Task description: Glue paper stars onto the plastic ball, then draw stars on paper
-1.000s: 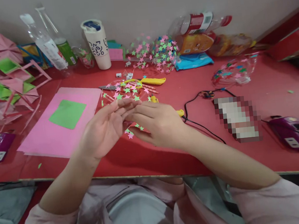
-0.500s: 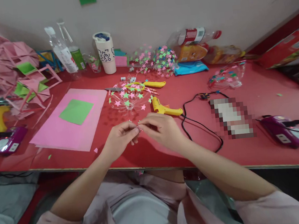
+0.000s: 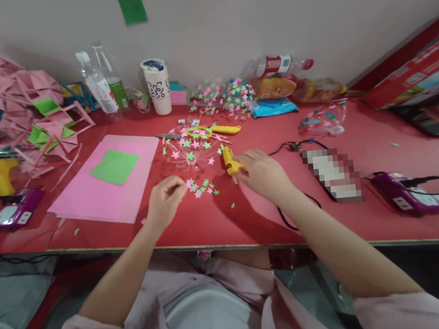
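My right hand (image 3: 262, 175) is closed over the handle of a yellow hot glue gun (image 3: 229, 161); its fingers hide most of the grip. My left hand (image 3: 166, 201) is closed in a pinch above the table, with a small pink star (image 3: 188, 184) at its fingertips. Beside those fingertips lies a loose scatter of green and pink stars (image 3: 205, 187). Just behind is a clear, petal-shaped plastic piece (image 3: 191, 159) dotted with pink and green stars. Further back lie scissors with yellow handles (image 3: 201, 132) and a yellow cutter (image 3: 227, 129).
Pink paper sheets (image 3: 129, 194) with a green square (image 3: 114, 167) lie at the left. Along the wall stand bottles (image 3: 98, 88), a white tumbler (image 3: 158, 87) and star-covered balls (image 3: 239, 98). A black cord (image 3: 311, 197) and purple power strip (image 3: 404, 193) are at right.
My hands have come apart. The right one has moved right onto the glue gun, which has turned. The left has shifted slightly left, and the loose stars now show.
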`<state>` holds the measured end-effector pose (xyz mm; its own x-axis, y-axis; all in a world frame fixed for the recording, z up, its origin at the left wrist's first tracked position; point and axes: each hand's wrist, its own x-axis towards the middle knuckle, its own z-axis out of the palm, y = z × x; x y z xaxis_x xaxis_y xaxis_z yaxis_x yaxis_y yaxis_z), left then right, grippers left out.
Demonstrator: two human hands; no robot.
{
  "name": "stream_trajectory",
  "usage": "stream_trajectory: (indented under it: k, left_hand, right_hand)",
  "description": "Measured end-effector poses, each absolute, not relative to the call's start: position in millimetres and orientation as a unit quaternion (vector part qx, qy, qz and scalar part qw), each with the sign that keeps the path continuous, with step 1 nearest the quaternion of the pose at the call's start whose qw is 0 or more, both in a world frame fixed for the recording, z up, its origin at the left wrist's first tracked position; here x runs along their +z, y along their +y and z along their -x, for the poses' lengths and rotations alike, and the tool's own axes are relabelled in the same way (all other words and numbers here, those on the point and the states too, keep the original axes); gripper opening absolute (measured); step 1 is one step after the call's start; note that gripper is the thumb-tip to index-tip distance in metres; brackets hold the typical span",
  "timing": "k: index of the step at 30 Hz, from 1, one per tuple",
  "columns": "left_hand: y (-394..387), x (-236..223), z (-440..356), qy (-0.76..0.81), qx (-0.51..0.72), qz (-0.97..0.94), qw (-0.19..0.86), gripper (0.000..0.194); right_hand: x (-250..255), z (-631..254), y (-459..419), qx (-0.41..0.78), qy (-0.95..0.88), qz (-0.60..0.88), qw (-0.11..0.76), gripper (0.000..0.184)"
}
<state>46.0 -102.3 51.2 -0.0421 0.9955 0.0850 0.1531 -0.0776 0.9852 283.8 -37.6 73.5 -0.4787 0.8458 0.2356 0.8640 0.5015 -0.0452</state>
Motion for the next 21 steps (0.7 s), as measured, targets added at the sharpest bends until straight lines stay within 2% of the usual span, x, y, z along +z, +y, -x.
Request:
stream_trajectory:
  k: [2,5,14,16,17,21]
  left_hand:
    - [-96,49,-37,0.539,0.486,-0.527,0.443,0.018]
    - [-84,45,-27,0.548,0.464,-0.502,0.482,0.015]
    - [-49,61,8,0.562,0.485,-0.449,0.497,0.009]
    - [-44,64,17,0.567,0.501,-0.428,0.495,0.013]
    - [-41,65,21,0.568,0.511,-0.413,0.496,0.014]
    - [-22,64,27,0.56,0.574,-0.329,0.499,0.014]
  right_hand:
    - [69,-296,-24,-0.077,-0.84,0.537,0.023,0.034]
    - [59,-301,-12,-0.071,-0.823,0.561,-0.055,0.04]
    - [57,-293,2,-0.026,-0.839,0.538,-0.083,0.041]
    - [59,-294,6,-0.011,-0.844,0.533,-0.059,0.039]
    - [60,-295,8,0.002,-0.845,0.534,-0.021,0.039]
    - [68,-289,15,0.057,-0.813,0.542,0.204,0.027]
